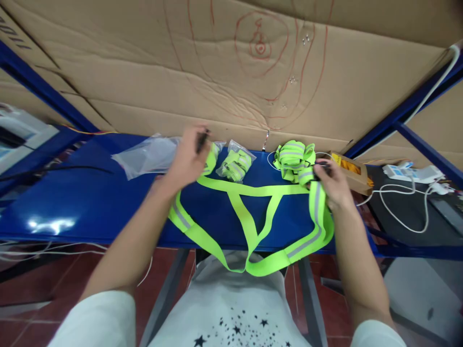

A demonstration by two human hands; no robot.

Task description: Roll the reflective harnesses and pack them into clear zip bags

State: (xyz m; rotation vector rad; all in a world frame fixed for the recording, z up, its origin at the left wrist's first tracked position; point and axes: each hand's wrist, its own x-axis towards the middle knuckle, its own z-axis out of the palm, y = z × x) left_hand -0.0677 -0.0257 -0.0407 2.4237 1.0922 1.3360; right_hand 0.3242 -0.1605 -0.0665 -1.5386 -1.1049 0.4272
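A neon-yellow reflective strap vest [249, 231] with silver stripes hangs stretched between my two hands, its lower loop drooping over the table's front edge. My left hand [191, 156] is closed on its left end, where a dark buckle piece [202, 140] shows at the fingers, slightly blurred. At the other end, my right hand [334, 182] pinches the strap by a black buckle [323, 167]. Right beside that hand sits a heap of rolled yellow reflective straps [293, 156]. Behind the vest lies a clear bag with folded yellow straps [236, 164]; another packed bag [213, 156] is partly hidden by my left hand.
Clear plastic bags [148, 153] lie left on the blue table [83, 193]. A cardboard box with orange contents [349, 171] stands right, near white cables [405, 190] and a power strip [414, 172]. A cardboard wall [217, 86] rises behind, with blue metal posts at both sides.
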